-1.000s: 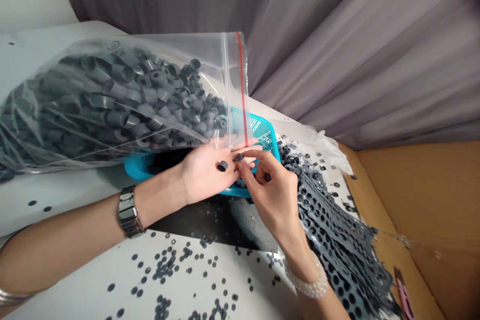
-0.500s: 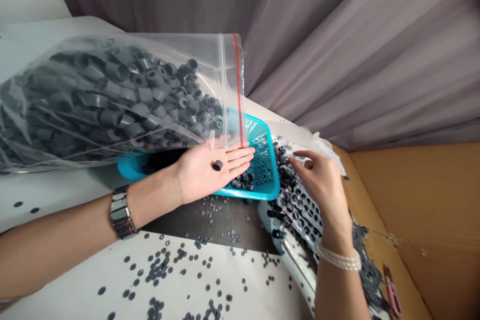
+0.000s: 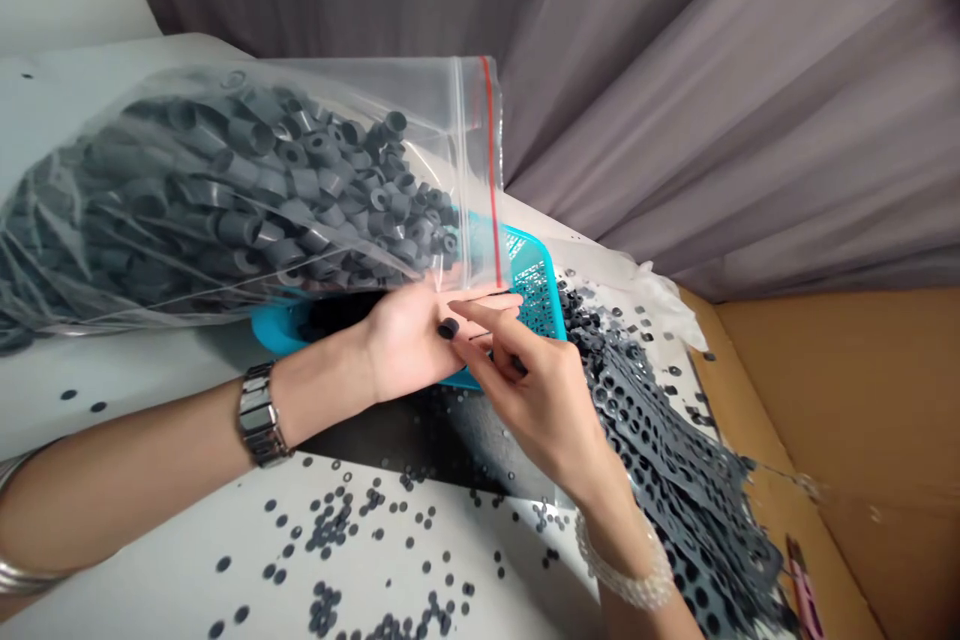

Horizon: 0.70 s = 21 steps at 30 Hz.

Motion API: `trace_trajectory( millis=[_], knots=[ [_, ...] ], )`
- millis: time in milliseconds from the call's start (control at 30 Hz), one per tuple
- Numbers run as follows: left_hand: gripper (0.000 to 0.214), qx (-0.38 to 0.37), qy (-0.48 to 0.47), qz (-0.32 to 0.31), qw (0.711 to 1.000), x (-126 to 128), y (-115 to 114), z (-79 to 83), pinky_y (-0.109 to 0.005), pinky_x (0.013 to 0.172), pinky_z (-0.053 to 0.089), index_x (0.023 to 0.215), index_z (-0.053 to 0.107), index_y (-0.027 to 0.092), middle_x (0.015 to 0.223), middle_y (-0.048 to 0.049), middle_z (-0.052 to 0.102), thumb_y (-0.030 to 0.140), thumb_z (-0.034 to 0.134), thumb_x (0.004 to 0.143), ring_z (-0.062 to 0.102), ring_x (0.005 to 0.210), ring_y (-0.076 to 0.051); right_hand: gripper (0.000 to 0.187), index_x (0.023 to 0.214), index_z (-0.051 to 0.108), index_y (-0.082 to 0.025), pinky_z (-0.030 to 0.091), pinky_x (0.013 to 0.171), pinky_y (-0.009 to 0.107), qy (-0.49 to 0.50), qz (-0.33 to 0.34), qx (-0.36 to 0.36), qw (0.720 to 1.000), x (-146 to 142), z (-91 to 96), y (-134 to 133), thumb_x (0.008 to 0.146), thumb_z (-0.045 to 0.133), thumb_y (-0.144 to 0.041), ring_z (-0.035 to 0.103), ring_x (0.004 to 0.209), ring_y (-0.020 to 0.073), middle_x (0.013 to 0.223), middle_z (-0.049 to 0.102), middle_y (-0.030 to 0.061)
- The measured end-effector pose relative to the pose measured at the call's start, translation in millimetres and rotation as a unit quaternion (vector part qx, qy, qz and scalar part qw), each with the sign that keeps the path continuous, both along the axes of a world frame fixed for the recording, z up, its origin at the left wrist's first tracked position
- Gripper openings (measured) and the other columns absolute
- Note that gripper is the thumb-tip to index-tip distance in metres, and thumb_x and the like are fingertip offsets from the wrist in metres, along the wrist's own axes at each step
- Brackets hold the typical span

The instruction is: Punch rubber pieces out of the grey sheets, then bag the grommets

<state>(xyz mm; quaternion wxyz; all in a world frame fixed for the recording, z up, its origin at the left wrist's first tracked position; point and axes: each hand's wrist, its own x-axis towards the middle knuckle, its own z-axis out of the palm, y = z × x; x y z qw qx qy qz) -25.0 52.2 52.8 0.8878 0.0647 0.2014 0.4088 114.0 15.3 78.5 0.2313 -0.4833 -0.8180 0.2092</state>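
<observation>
My left hand (image 3: 409, 345) lies palm up over the near rim of a turquoise basket (image 3: 536, 285), fingers stretched out flat, with a small grey rubber ring (image 3: 448, 328) on the palm. My right hand (image 3: 536, 395) is over it, its fingers pinched together and its fingertips at that ring. Something small and dark shows between the right hand's curled fingers. A big clear zip bag (image 3: 225, 190) full of grey rubber rings rests above the left wrist, its red-striped mouth over the basket.
Punched grey rubber sheets (image 3: 667, 460) lie heaped to the right of the basket. Several small grey discs (image 3: 337, 530) are scattered on the white table (image 3: 150, 560). A brown cardboard box (image 3: 847, 400) stands at the right. Grey curtain hangs behind.
My right hand came back from the rubber sheets at the right to the left palm. It now pinches at the ring there. The left hand stayed palm up.
</observation>
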Motion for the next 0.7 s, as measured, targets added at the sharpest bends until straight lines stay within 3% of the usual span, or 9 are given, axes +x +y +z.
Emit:
trace_trajectory(
  millis=[200,367,433,533,600,700],
  knots=[
    [0.061,-0.033,0.023,0.000,0.999,5.4,-0.6,9.5,-0.037,0.111,0.029,0.146,0.030,0.000,0.147,-0.0220,0.040,0.038,0.024,0.098,0.038,0.137,-0.027,0.024,0.106,0.072,-0.018,0.030,0.051,0.023,0.049,-0.034,-0.044,0.997,4.2,-9.0,9.0,0.089,0.056,-0.024,0.031,0.049,0.0082,0.053,0.036,-0.0069],
    [0.056,-0.027,0.021,0.013,0.999,5.7,-1.5,9.3,-0.036,0.107,0.033,0.142,0.036,0.001,0.136,-0.0207,0.052,0.034,0.024,0.098,0.049,0.126,-0.025,0.020,0.095,0.071,-0.016,0.025,0.049,0.024,0.168,-0.072,-0.146,0.972,5.8,-9.6,13.5,0.084,0.062,-0.030,0.028,0.050,0.0082,0.053,0.035,-0.0072],
    [0.055,-0.022,0.015,0.011,1.000,4.9,-0.8,5.3,-0.035,0.105,0.035,0.141,0.039,0.001,0.125,-0.0192,0.060,0.033,0.026,0.098,0.057,0.114,-0.024,0.020,0.087,0.068,-0.016,0.019,0.045,0.023,0.274,-0.081,-0.240,0.928,8.8,-9.0,15.5,0.082,0.065,-0.035,0.021,0.046,0.0070,0.051,0.030,-0.0089],
    [0.054,-0.022,-0.016,0.019,0.999,4.1,0.2,-1.6,-0.035,0.100,0.039,0.140,0.039,0.001,0.111,-0.0174,0.065,0.034,0.028,0.098,0.061,0.099,-0.022,0.023,0.071,0.054,-0.020,0.012,0.040,0.021,0.427,-0.082,-0.378,0.817,15.5,-6.5,19.0,0.081,0.066,-0.037,0.008,0.043,0.0059,0.049,0.018,-0.0118],
    [0.055,-0.024,-0.043,0.025,0.999,4.1,0.5,-4.6,-0.036,0.099,0.040,0.141,0.038,0.002,0.110,-0.0178,0.065,0.035,0.029,0.098,0.062,0.099,-0.023,0.031,0.064,0.042,-0.021,0.011,0.038,0.020,0.489,-0.085,-0.427,0.756,19.4,-4.3,21.2,0.081,0.064,-0.034,0.005,0.043,0.0061,0.049,0.014,-0.0120],
    [0.058,-0.037,-0.042,0.025,0.998,4.6,0.6,-5.0,-0.036,0.103,0.038,0.141,0.036,0.000,0.120,-0.0208,0.061,0.038,0.029,0.098,0.058,0.111,-0.025,0.033,0.060,0.036,-0.021,0.014,0.036,0.018,0.552,-0.084,-0.444,0.701,21.4,-2.1,23.4,0.083,0.058,-0.031,0.006,0.044,0.0069,0.051,0.016,-0.0103]
  ],
)
